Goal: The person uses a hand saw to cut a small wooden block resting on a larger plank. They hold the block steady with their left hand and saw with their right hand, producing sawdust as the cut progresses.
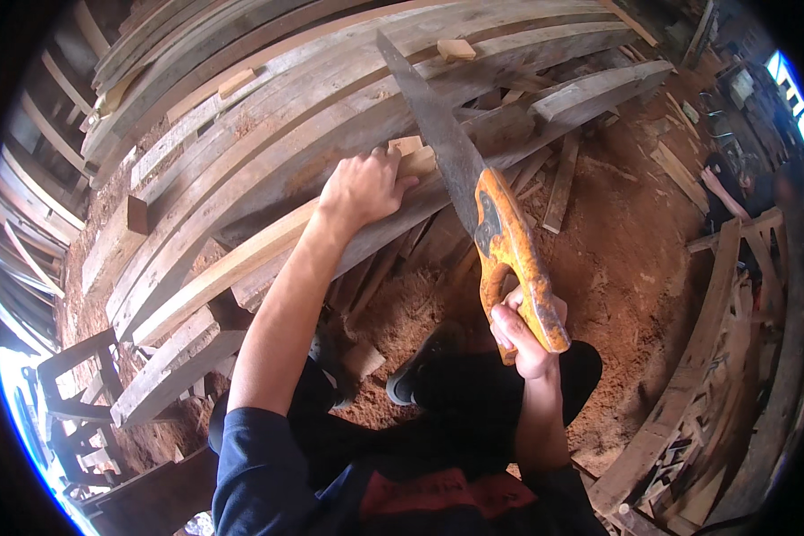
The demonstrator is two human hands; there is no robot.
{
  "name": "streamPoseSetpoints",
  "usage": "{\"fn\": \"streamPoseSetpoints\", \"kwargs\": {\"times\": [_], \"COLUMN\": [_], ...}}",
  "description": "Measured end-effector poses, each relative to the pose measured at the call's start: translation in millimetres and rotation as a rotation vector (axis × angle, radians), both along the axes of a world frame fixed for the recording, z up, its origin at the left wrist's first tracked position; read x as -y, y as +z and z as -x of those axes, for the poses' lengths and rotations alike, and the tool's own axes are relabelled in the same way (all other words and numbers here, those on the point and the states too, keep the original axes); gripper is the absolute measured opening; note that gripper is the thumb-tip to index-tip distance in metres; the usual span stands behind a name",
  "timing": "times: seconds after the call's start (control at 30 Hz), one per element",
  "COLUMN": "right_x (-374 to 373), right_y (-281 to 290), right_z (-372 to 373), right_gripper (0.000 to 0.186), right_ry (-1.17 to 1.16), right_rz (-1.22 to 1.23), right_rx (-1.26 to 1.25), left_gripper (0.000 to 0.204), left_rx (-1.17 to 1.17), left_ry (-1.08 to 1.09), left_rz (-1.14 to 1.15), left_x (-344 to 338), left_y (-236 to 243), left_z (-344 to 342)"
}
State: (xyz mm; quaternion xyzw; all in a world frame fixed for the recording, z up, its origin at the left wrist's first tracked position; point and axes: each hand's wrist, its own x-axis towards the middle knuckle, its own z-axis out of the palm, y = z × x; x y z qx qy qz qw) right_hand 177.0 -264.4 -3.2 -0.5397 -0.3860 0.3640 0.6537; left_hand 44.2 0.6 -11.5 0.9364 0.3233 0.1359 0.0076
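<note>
My left hand (362, 186) is closed over a pale wooden strip (234, 265), near its far right end. The strip runs from lower left to upper right across other timber. In my right hand (529, 335) is a handsaw (438, 134), gripped by its worn orange handle. The blade points up and away to the left. It passes just right of the strip's end; whether it touches the wood I cannot tell. A small piece of light wood (406, 145) shows just beyond my left fingers.
Long curved beams (330, 134) are stacked ahead of me, with a loose block (456, 50) on top. Reddish sawdust (612, 268) covers the ground around my shoes (424, 362). More timber (679, 411) lies to the right. Another person's arm (725, 194) shows at the far right.
</note>
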Motion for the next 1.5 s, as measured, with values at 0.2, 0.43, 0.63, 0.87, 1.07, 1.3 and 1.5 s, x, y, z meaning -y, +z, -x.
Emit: {"fn": "streamPoseSetpoints", "kwargs": {"times": [0.2,0.43,0.63,0.87,1.07,1.3,1.5], "right_x": [18,13,-13,40,35,11,1], "right_y": [-9,-3,3,0,4,-17,-13], "right_z": [19,19,16,30,14,18,21], "right_gripper": [0.018,0.016,0.021,0.021,0.020,0.018,0.017], "right_ry": [-0.068,-0.013,-0.050,-0.059,-0.030,-0.062,-0.056], "right_rz": [-0.009,-0.061,0.020,0.059,0.072,0.002,0.012], "right_rx": [0.278,0.385,0.120,0.289,0.209,0.281,0.272], "left_gripper": [0.049,0.048,0.047,0.048,0.047,0.045,0.045], "left_rx": [-0.017,0.020,0.011,-0.020,0.011,-0.033,-0.063], "left_ry": [-0.032,-0.079,-0.042,-0.008,-0.028,-0.059,-0.037], "left_rz": [-0.023,-0.001,0.009,0.039,0.041,0.036,0.025], "left_x": [5,6,2,2,-3,12,16], "left_y": [6,5,5,12,6,7,7], "left_z": [-4,-3,-2,-6,0,-4,0]}}
